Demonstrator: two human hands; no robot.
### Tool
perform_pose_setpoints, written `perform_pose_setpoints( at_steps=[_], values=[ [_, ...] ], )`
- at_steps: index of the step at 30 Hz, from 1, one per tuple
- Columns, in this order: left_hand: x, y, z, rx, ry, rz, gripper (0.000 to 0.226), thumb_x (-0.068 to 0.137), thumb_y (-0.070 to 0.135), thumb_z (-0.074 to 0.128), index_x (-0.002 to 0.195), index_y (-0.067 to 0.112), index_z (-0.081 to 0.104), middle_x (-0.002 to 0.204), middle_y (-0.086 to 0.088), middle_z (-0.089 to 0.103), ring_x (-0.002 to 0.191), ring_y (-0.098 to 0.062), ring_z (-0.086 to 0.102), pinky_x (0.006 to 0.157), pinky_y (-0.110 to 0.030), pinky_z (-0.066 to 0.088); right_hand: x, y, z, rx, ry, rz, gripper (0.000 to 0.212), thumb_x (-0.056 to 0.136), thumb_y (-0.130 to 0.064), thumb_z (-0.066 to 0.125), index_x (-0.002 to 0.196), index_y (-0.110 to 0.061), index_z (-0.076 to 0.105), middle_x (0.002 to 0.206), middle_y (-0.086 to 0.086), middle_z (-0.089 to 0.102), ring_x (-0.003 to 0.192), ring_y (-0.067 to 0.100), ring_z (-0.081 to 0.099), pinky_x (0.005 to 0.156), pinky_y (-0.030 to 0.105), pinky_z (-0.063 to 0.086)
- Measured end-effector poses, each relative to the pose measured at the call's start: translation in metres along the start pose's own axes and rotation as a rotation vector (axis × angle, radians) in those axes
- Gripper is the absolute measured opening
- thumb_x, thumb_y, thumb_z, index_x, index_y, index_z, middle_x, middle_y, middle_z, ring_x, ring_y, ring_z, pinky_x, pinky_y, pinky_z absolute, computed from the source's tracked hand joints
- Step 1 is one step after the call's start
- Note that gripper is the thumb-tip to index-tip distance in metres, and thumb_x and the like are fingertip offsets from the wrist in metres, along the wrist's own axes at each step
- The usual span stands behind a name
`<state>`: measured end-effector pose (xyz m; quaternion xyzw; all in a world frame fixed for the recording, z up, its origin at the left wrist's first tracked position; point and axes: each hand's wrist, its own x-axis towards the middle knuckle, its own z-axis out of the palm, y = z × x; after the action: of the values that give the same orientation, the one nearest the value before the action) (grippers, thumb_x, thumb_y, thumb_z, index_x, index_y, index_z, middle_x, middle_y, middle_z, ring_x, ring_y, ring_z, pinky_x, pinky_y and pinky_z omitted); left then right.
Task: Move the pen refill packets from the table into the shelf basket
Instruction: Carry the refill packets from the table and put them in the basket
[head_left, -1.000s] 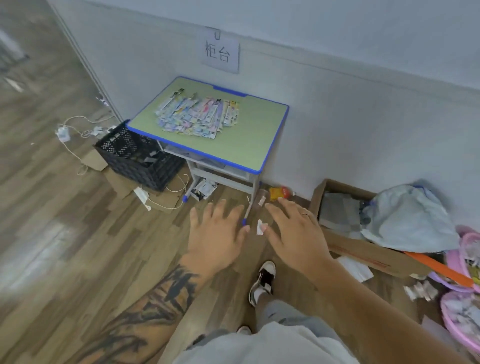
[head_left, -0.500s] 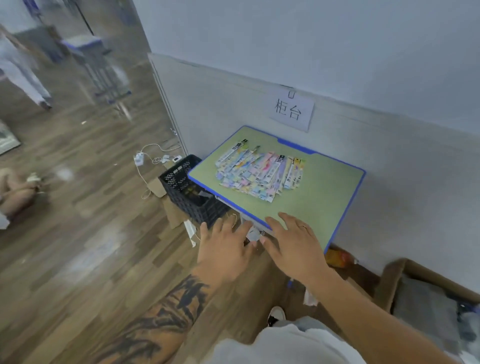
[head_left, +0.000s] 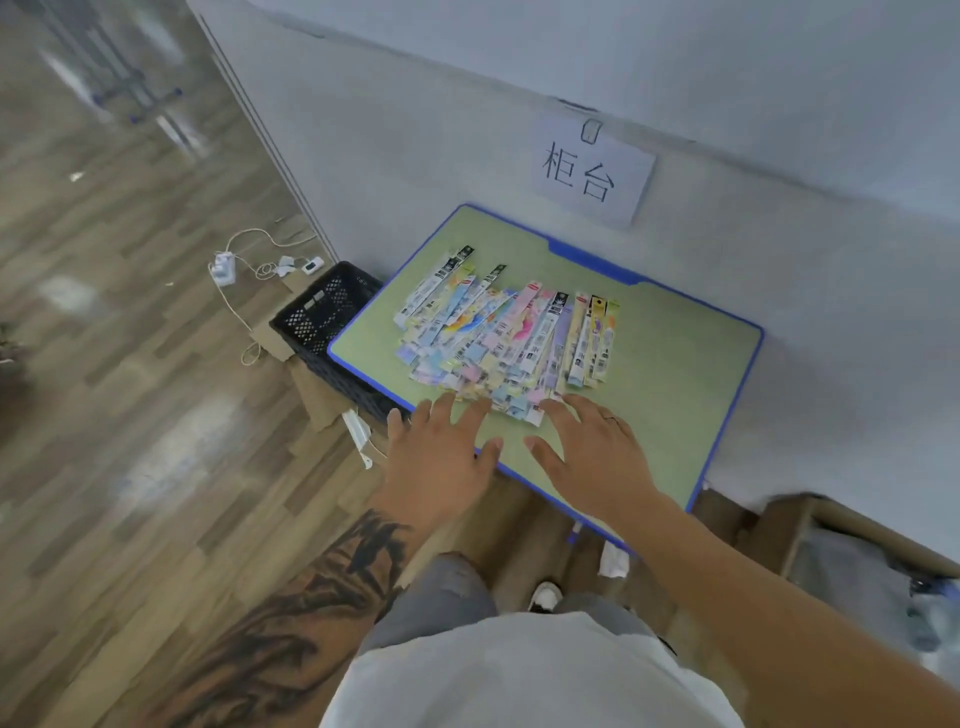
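All the thin, colourful pen refill packets (head_left: 511, 340) lie on the green table (head_left: 670, 374), and the left hand (head_left: 441, 457) and right hand (head_left: 592, 457), flat with fingers spread, hold nothing yet.

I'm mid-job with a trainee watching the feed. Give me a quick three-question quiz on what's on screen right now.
1. True or false: the left hand already grips a packet.
2. Where does the pile of pen refill packets lie? A) in the black crate B) on the green table C) on the floor
3. Fill in: both hands reach towards the packets with fingers ____.

Key:
1. False; it holds nothing, and so does the right hand.
2. B, on the green table; the black crate stands on the floor beside it.
3. Spread
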<state>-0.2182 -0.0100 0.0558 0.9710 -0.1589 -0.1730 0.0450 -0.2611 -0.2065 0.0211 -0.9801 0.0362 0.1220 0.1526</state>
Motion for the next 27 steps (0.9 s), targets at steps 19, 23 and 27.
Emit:
perform_pose_setpoints(
  at_steps=[19,23,27],
  values=[
    [0.214,0.005,0.006,0.045,-0.220,0.474,0.061,0.105,0.060,0.030,0.161,0.038,0.017,0.171,-0.010,0.016,0.158,-0.036,0.009,0.124,-0.064,0.004,0.141,0.048,0.018,0.439,0.082,0.869,0.048,0.106,-0.050,0.046,0.144,-0.021,0.048,0.132,0.015,0.059,0.122,0.038,0.056,0.094,0.048,0.051],
    [0.233,0.025,0.015,0.091,-0.244,0.522,0.060,0.105,0.059,0.031,0.160,0.035,0.021,0.170,-0.011,0.018,0.158,-0.035,0.009,0.123,-0.065,-0.001,0.165,0.069,0.026,0.517,0.116,0.965,0.048,0.104,-0.048,0.054,0.140,-0.016,0.050,0.130,0.016,0.061,0.121,0.038,0.057,0.093,0.047,0.051],
    [0.242,0.034,0.028,0.129,-0.258,0.517,0.060,0.105,0.057,0.033,0.160,0.033,0.024,0.169,-0.010,0.022,0.159,-0.035,0.008,0.123,-0.064,-0.005,0.189,0.082,0.039,0.605,0.138,1.041,0.035,0.099,-0.041,0.062,0.123,-0.015,0.055,0.115,0.011,0.063,0.098,0.032,0.060,0.081,0.039,0.050]
  ],
)
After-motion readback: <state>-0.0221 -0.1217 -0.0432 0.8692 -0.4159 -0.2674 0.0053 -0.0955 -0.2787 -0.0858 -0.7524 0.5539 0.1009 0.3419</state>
